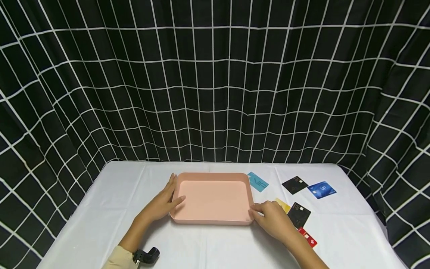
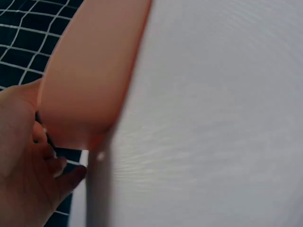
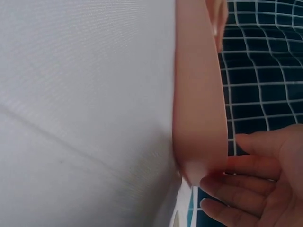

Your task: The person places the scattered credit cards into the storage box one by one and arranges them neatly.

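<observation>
A shallow pink rectangular tray (image 1: 213,201) lies on the white cloth with nothing in it. At its left side my left hand (image 1: 161,204) holds the wall, thumb over the rim and fingers along the outside. In the left wrist view the same hand (image 2: 28,151) shows beside the tray's corner (image 2: 90,85). My right hand (image 1: 273,219) holds the tray's right side near the front corner. In the right wrist view, the fingers (image 3: 236,189) of that hand meet the corner of the tray wall (image 3: 199,104), with the thumb higher up.
Right of the tray lie a light-blue card (image 1: 258,182), a black card (image 1: 295,185) and a blue card (image 1: 321,189). Beside my right hand are a yellow card (image 1: 283,205), another black card (image 1: 299,215) and a red card (image 1: 307,237). A black gridded curtain (image 1: 215,93) surrounds the table.
</observation>
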Action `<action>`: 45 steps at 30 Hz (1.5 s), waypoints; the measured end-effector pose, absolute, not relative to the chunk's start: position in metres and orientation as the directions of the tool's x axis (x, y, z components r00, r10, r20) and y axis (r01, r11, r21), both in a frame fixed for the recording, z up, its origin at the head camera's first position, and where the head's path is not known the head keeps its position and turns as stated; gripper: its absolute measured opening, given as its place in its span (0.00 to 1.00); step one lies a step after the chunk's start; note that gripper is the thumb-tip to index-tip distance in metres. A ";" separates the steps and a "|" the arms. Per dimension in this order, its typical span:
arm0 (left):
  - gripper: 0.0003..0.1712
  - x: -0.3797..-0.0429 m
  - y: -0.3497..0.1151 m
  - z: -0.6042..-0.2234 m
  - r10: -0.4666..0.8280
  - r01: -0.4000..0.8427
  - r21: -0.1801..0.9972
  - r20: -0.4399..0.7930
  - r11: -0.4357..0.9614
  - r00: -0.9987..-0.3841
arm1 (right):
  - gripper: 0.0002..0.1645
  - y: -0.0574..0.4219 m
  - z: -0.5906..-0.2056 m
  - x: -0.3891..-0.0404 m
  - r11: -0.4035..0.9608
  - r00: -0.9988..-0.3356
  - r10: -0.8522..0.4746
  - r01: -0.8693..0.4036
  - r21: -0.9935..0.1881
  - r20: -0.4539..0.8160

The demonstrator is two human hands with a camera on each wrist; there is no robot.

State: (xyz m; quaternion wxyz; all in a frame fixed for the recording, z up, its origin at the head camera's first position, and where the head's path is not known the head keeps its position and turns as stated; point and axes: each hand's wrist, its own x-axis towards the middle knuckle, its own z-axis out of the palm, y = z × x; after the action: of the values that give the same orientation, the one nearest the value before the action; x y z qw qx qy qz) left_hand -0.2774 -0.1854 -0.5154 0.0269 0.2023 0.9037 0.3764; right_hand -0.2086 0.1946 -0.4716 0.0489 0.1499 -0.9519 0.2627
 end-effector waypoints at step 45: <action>0.32 -0.287 -0.190 -0.551 0.234 0.181 0.981 0.160 0.071 -0.959 | 0.23 0.242 -0.462 -0.305 0.874 -0.967 -0.180 -0.241 -0.422 0.181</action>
State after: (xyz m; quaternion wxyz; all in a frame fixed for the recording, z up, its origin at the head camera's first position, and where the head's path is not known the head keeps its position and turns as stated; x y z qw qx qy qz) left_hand -0.2867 -0.1902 -0.5513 0.0197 0.1418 0.7314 0.6668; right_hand -0.3049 0.2424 -0.4615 0.0679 0.1089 -0.9655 0.2264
